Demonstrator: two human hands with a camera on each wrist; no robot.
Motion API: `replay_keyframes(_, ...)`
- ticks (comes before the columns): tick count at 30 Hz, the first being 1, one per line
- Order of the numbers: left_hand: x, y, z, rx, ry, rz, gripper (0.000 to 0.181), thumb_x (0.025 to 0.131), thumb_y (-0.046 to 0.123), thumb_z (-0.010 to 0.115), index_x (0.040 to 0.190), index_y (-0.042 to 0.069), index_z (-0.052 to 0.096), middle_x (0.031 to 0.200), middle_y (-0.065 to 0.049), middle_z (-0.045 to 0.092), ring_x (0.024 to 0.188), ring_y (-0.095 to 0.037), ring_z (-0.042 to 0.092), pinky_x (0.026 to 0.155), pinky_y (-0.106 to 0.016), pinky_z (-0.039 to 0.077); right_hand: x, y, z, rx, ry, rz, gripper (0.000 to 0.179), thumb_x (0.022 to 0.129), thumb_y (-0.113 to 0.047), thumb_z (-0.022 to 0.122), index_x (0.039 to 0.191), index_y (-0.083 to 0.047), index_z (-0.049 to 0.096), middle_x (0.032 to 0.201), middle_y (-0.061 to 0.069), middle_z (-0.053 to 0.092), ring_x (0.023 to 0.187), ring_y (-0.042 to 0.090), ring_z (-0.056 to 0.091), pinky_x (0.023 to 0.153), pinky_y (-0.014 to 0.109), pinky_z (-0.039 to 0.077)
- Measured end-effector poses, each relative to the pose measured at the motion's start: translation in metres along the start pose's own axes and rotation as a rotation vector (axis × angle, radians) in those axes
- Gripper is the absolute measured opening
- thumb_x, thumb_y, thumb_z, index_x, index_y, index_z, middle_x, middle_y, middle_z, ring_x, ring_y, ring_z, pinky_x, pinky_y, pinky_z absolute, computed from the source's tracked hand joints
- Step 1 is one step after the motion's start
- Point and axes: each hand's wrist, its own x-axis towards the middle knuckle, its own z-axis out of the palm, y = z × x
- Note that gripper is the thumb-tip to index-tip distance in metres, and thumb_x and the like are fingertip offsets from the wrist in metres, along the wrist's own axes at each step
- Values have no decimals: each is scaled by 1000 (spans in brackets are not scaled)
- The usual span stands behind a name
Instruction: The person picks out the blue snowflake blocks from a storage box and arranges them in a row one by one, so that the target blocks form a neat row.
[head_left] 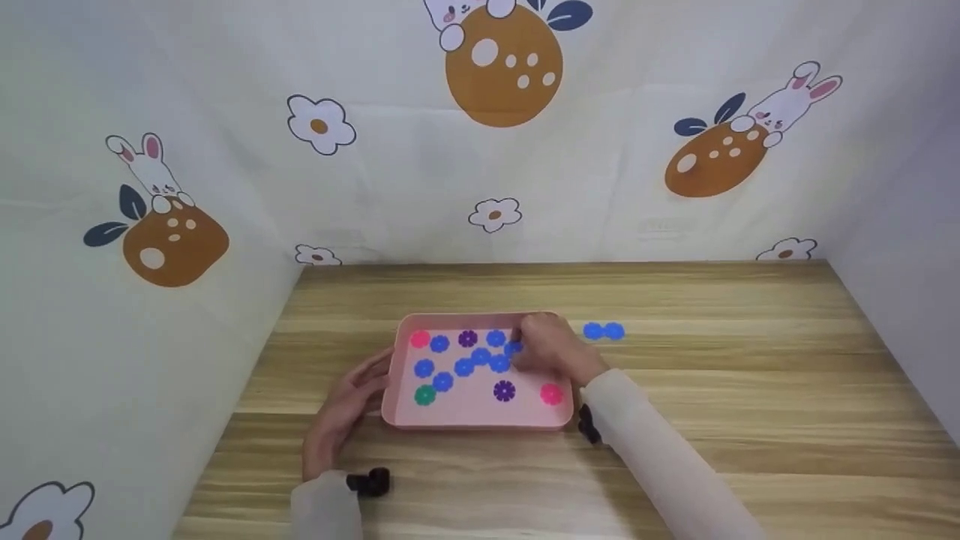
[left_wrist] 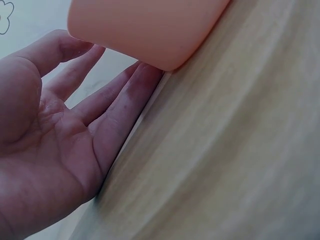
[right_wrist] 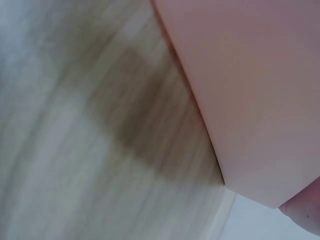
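Note:
A shallow pink tray [head_left: 480,421] rests on the wooden table, holding several flat flower-shaped plastic pieces. Most are blue, like this blue piece [head_left: 424,367]. Fingers extended, my left hand [head_left: 345,409] touches the tray's left side; the left wrist view shows the palm [left_wrist: 55,150] and fingertips against the tray's outer corner [left_wrist: 145,35]. My right hand [head_left: 551,346] reaches over the tray's right part, fingers bent down beside a partly covered blue flower piece [head_left: 513,348]. Whether the fingers pinch it is hidden. The right wrist view mostly shows the tray's outer wall [right_wrist: 250,100].
Two joined blue flower pieces [head_left: 604,331] lie on the table right of the tray. Inside the tray are also a green piece [head_left: 425,394], purple pieces [head_left: 504,391] and pink pieces [head_left: 551,394]. A patterned cloth wall [head_left: 405,187] rises behind the table [head_left: 712,390].

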Motion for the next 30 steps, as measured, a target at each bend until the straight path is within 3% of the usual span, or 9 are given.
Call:
replay_keyframes(12, -4, -3, -4, -16, -33, 11, 50, 98, 24, 64, 146, 29, 51, 152, -4, 53, 121, -23, 66, 98, -33, 57, -1, 2, 8, -34, 26, -6, 35, 79, -25, 80, 108, -8, 73, 101, 4, 72, 93, 20, 63, 94, 40, 55)
replay_keyframes(24, -1, -2, -5, -5, -26, -14, 50, 98, 27, 64, 145, 36, 51, 151, -1, 53, 122, -21, 65, 101, -35, 55, -3, 1, 8, -22, 22, 26, 39, 80, -29, 81, 112, -8, 72, 105, 5, 72, 93, 19, 63, 93, 38, 57)
replay_keyframes(30, 0, -3, -3, 4, -23, 12, 50, 97, 30, 65, 145, 35, 51, 150, -1, 54, 123, -21, 65, 102, -35, 55, -7, 2, -3, -24, 51, 19, 43, 81, -31, 80, 115, -8, 70, 106, 5, 70, 92, 18, 62, 90, 38, 57)
